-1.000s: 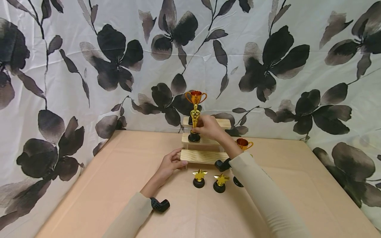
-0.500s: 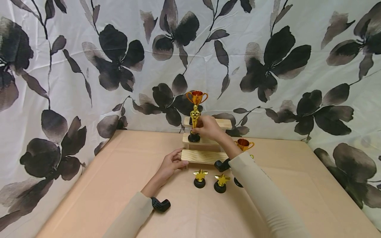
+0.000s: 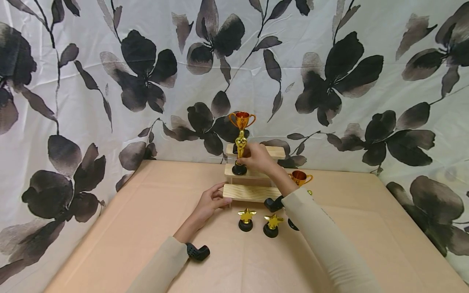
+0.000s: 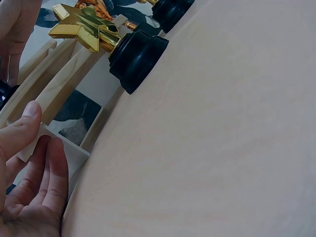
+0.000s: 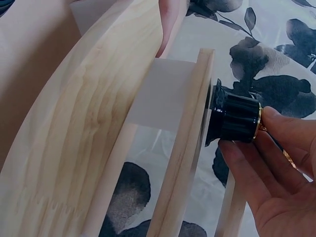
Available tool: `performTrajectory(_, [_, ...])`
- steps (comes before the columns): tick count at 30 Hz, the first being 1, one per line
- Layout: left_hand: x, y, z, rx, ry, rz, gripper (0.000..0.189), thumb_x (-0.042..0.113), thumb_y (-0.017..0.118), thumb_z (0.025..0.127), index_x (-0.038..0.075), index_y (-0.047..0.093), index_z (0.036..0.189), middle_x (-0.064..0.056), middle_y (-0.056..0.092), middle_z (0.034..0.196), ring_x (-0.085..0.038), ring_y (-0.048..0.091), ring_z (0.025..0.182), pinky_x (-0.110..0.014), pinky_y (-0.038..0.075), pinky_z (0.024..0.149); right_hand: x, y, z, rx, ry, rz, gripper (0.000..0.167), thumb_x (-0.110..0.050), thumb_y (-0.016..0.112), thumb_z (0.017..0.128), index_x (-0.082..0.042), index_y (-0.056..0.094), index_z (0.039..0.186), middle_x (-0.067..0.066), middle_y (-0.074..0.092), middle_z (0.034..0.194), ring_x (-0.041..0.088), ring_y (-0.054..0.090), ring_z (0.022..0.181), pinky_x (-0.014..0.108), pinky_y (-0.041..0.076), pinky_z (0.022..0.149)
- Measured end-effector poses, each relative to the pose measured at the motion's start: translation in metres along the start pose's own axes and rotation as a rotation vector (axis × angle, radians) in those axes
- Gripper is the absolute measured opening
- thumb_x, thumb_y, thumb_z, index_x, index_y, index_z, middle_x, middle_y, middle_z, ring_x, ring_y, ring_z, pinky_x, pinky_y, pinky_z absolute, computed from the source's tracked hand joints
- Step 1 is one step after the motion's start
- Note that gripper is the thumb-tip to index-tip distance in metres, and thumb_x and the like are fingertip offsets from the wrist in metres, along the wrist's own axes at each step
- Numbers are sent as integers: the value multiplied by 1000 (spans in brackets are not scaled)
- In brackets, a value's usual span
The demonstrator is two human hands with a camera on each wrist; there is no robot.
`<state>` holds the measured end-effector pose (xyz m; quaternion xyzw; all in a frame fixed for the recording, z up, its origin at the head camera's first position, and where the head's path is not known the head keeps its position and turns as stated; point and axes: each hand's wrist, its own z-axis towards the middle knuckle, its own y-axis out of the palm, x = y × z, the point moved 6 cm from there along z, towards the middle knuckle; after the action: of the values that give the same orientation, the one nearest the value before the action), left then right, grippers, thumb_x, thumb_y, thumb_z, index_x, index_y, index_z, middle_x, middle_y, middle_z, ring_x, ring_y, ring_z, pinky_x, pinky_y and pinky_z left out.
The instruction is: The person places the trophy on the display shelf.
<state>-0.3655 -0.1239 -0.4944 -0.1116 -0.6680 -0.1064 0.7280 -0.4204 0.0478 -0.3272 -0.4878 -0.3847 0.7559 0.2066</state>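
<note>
1. Gold figurine [image 3: 240,142] first, head view: you've got it upright toward the left end of the middle tier [image 3: 253,175], right hand [image 3: 258,156] pinching it low down. A cup trophy [image 3: 242,120] rises behind it, base on the top tier [image 3: 275,152], so I'd call that one done. The lower tier [image 3: 250,193] shows bare wood as far as I can see. What's left looks like the two star trophies [image 3: 246,215] plus a second cup trophy [image 3: 300,177], though your right sleeve [image 3: 329,228] hides much of that one. Loads of open bench [image 3: 227,264] to your left and in front; the right side is tighter with your forearm across it.

2. Left wrist view: your left hand [image 4: 37,187] grips the end of the lower tier, thumb on the wood, other fingers against the pale panel [image 4: 74,153] below. Seems like a steadying hold. One star stands near the front edge, so mind it when you let go.

3. Right wrist view: your fingers are closed just above the figurine's black base [image 5: 234,118], close to the middle tier's front edge. Can't tell if it's carrying its full weight there. I'd check for overhang before releasing.
</note>
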Motion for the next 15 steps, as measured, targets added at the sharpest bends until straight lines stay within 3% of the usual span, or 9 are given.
performTrajectory(15, [0, 0, 0, 1, -6, 9, 74, 10, 77, 93, 6, 41, 157, -2, 69, 100, -12, 69, 86, -28, 62, 78, 0, 1, 1, 13, 5, -35, 18, -16, 79, 91, -2, 74, 101, 13, 79, 96, 26, 74, 91, 38, 58, 81])
